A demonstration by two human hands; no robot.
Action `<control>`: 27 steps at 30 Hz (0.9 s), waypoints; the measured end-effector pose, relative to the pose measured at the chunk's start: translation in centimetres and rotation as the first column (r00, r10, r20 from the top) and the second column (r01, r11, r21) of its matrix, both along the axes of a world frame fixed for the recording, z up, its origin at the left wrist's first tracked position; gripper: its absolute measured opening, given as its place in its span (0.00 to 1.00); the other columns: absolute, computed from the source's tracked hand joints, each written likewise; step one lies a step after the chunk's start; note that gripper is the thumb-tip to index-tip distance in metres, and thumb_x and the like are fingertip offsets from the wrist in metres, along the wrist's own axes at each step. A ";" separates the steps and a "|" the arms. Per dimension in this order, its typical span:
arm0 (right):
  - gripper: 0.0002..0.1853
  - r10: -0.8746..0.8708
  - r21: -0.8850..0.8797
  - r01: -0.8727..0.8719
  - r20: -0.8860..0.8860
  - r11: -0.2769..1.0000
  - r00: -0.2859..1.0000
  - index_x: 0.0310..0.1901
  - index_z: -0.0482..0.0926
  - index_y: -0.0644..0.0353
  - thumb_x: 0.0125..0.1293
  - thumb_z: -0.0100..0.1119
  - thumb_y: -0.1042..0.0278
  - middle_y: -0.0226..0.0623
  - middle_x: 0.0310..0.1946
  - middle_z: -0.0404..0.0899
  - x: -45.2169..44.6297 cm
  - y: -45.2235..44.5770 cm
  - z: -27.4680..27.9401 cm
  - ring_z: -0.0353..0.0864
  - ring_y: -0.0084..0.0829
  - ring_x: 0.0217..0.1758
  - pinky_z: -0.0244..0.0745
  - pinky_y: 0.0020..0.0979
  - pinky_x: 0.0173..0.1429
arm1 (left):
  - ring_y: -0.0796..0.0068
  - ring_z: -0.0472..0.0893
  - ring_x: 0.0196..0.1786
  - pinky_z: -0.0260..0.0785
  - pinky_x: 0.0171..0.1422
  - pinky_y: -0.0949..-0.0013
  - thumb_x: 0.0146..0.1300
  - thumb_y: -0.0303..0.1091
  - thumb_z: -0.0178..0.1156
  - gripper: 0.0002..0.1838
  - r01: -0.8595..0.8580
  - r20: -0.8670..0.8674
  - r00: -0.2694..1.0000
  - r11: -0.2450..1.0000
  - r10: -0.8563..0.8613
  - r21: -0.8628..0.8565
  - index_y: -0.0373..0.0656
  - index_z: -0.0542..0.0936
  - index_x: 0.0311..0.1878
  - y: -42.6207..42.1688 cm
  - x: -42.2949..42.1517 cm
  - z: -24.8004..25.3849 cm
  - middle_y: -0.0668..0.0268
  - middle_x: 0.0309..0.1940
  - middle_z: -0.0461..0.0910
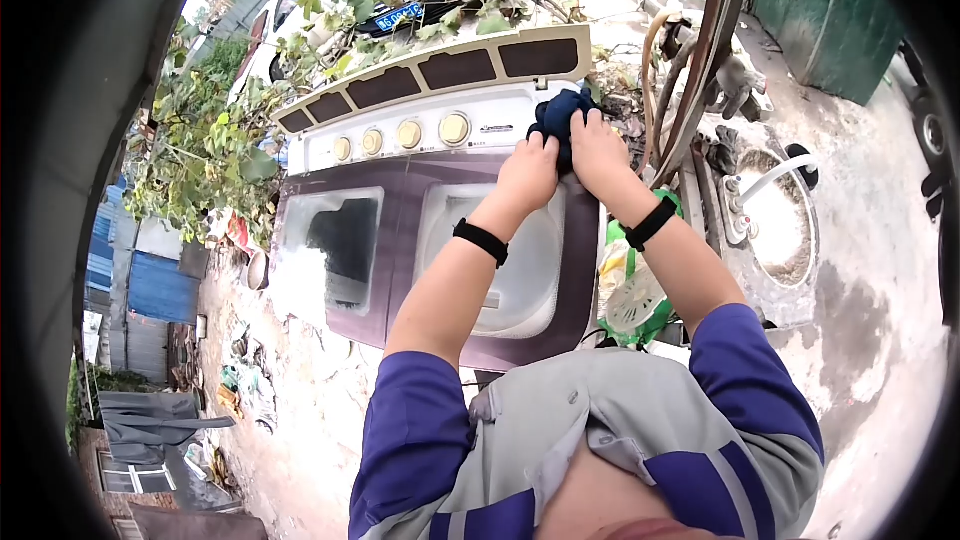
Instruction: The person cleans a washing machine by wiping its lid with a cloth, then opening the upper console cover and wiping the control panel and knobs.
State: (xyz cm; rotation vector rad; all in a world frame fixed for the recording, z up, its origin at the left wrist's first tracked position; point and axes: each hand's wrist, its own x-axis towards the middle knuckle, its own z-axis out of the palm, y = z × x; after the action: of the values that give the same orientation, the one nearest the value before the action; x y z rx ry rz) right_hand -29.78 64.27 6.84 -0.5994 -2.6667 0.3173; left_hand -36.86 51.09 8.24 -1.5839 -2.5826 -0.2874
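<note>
A twin-tub washing machine [405, 210] with purple lids stands in front of me. At the right end of its white control panel [325, 155] sits a bunched dark blue cloth [563, 112]. My left hand [530, 172] has its fingers curled on the left side of the cloth. From the right, my right hand [600, 153] grips the same cloth, its fingertips pressed into the folds. Several round cream knobs [454, 129] line the panel left of my hands. Behind them a cream flap [430, 68] with dark panels stands raised.
Leafy vines [225, 140] crowd the back and left, with a parked car [285, 10] beyond. Right of the machine are a green basket [640, 305] and a rusty post [712, 50]. Farther right, a white curved pipe [780, 175] rises beside a round basin [790, 250].
</note>
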 end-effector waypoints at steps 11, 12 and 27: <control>0.14 0.053 -0.224 -0.086 -0.148 0.971 0.988 0.54 0.66 0.56 0.69 0.51 0.66 0.52 0.40 0.76 -2.2 5.1 -0.5 0.79 0.57 0.44 0.75 0.53 0.45 | 0.44 0.81 0.43 0.75 0.47 0.49 0.62 0.26 0.54 0.16 -0.057 -0.016 0.998 0.993 0.056 -0.102 0.43 0.69 0.53 3.8 -3.1 2.3 0.47 0.40 0.78; 0.12 0.044 -0.225 -0.089 -0.200 0.970 0.979 0.52 0.67 0.55 0.69 0.50 0.66 0.52 0.40 0.77 -2.5 5.5 -0.7 0.80 0.58 0.44 0.75 0.54 0.46 | 0.43 0.81 0.42 0.74 0.46 0.49 0.63 0.29 0.57 0.16 -0.053 -0.057 0.997 0.993 0.047 -0.102 0.42 0.69 0.53 4.4 -3.6 2.3 0.46 0.38 0.79; 0.14 0.086 -0.674 -0.177 -0.167 0.717 0.982 0.53 0.75 0.62 0.67 0.51 0.72 0.56 0.44 0.81 -0.5 8.2 -5.0 0.80 0.54 0.50 0.74 0.43 0.53 | 0.46 0.79 0.54 0.71 0.59 0.56 0.58 0.33 0.66 0.23 0.049 0.130 0.991 0.993 -0.035 -0.105 0.47 0.78 0.59 8.1 -3.5 4.9 0.47 0.49 0.81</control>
State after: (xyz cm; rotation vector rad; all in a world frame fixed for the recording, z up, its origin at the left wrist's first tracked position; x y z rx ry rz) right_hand -30.28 72.44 1.87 -0.5584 -2.4133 1.3864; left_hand -40.32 59.22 13.15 -1.7114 -2.7058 -0.2651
